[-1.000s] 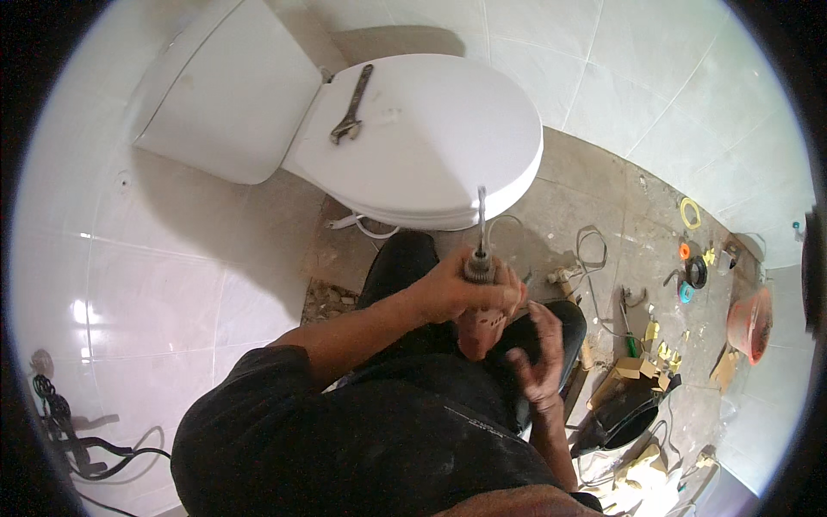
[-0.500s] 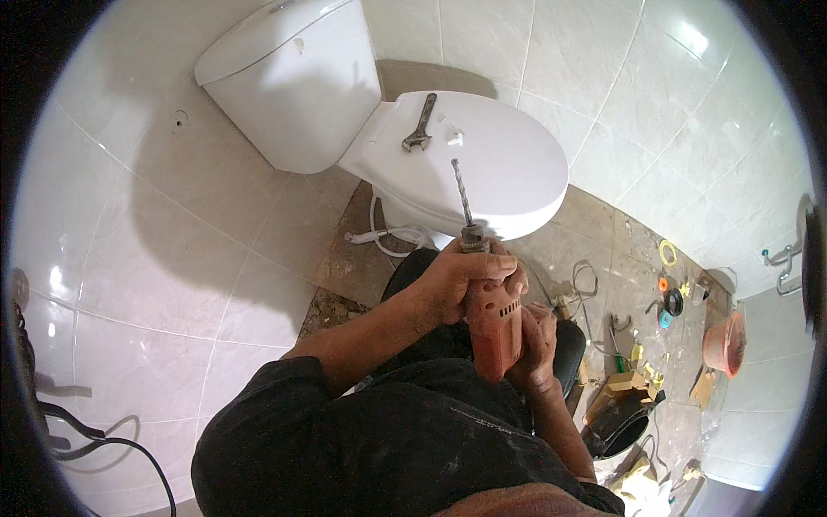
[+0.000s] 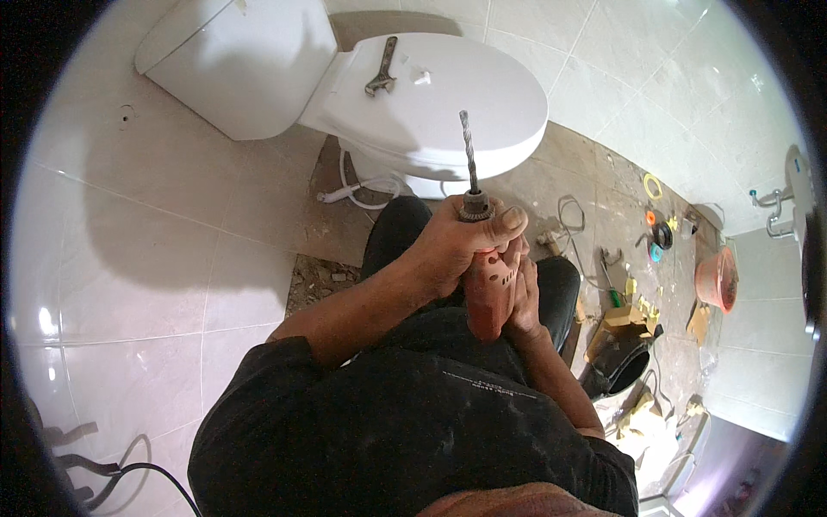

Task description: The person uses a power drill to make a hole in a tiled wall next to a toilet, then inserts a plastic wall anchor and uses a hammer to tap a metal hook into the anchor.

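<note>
A red power drill (image 3: 489,297) is held in both hands in front of my chest, its long masonry bit (image 3: 469,153) pointing away from me toward the toilet. My left hand (image 3: 469,241) wraps the front of the drill just behind its metal chuck (image 3: 475,205), thumb across the top. On the drill's right side my right hand (image 3: 524,302) grips lower down; its fingers are partly hidden by the body. Beyond the bit's tip is the white toilet lid (image 3: 482,95), shut, with an adjustable wrench (image 3: 382,67) and small white scraps (image 3: 422,77) lying on it.
A white spray hose (image 3: 345,194) lies beside the toilet base. Along the right stand a pinkish bucket (image 3: 717,280), a black bag (image 3: 616,375), an opened cardboard box (image 3: 622,327) and a green-handled screwdriver (image 3: 614,297). Black cables (image 3: 129,470) hang at lower left.
The view has shifted, so the toilet and wrench sit higher and further left. The drill's bit points more upright in the picture. Both hands keep their hold on it.
</note>
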A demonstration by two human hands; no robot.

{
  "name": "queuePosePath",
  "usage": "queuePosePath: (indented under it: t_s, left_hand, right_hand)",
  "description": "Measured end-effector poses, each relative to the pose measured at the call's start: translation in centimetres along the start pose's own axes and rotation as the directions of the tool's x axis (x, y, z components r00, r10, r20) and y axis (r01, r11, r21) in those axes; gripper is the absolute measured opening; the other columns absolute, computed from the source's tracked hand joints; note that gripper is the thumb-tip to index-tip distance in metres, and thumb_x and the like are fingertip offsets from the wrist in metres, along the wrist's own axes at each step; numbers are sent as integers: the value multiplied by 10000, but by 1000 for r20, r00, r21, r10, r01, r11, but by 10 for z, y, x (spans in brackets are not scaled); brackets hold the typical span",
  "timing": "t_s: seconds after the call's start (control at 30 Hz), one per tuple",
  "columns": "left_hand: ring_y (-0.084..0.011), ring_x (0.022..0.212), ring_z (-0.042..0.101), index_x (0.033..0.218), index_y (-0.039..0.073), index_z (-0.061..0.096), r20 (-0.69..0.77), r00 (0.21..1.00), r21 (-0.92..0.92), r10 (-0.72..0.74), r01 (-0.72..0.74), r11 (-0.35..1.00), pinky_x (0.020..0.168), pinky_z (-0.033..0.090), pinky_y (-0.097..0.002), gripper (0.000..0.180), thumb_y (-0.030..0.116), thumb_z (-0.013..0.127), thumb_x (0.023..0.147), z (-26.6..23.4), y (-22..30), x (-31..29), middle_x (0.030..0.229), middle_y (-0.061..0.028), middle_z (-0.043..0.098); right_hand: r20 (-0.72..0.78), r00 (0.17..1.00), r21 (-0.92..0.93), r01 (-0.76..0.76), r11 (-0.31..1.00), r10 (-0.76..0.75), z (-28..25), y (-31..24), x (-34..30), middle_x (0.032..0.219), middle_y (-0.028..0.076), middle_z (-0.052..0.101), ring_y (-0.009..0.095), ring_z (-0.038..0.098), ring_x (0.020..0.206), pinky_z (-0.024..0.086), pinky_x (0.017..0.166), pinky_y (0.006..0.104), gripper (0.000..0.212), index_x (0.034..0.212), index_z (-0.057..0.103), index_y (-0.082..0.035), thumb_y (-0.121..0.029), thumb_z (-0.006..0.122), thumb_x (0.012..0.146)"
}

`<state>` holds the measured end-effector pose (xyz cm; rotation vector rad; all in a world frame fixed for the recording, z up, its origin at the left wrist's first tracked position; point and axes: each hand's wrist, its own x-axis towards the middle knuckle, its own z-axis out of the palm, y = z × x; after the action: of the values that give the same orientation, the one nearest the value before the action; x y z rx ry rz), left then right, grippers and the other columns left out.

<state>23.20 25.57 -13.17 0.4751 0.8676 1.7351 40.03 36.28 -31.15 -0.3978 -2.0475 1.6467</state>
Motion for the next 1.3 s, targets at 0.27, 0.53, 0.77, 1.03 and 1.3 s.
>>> queuePosePath:
  t_s: [0.27,0.53,0.77,1.03,1.3]
  left_hand:
    - [-217,763,623,720,40,606,48,998,131,-31,25,991,803,495,-383,209,152,682,880,8,-1,4,674,-75,620]
    - [-219,785,628,733,40,597,51,998,159,-29,21,987,814,497,-390,207,143,653,904,14,-4,10,691,-78,625]
    - [-223,848,632,746,42,584,100,995,156,-17,1,988,825,495,-391,207,144,637,919,13,-6,14,716,-76,630]
    - [-190,737,622,742,31,626,72,997,110,-12,4,994,791,506,-373,192,123,664,907,8,-13,19,683,-74,629]
    - [-174,675,622,763,16,652,97,995,92,22,-31,995,730,518,-349,154,96,686,891,4,-17,22,677,-79,636]
  right_hand:
    - [-2,994,-300,104,948,-110,-8,-27,-3,1141,132,520,272,507,1044,397,950,371,289,1216,542,-35,-212,509,990]
    - [31,984,-523,167,836,-177,-16,-24,-5,1134,112,516,260,488,1062,382,959,370,292,1230,546,-48,-222,499,1000]
    - [-87,996,-233,-23,972,3,-15,-22,-2,1141,128,540,302,529,1032,407,924,408,349,1203,574,-51,-160,666,885]
    - [-9,943,-585,265,767,-333,-13,-37,2,1093,95,604,320,543,989,394,852,436,297,1075,628,-41,-115,684,793]
    - [-35,991,-377,103,920,-126,-13,-27,0,1099,101,617,309,553,1011,391,910,455,302,1072,624,-41,-131,686,791]
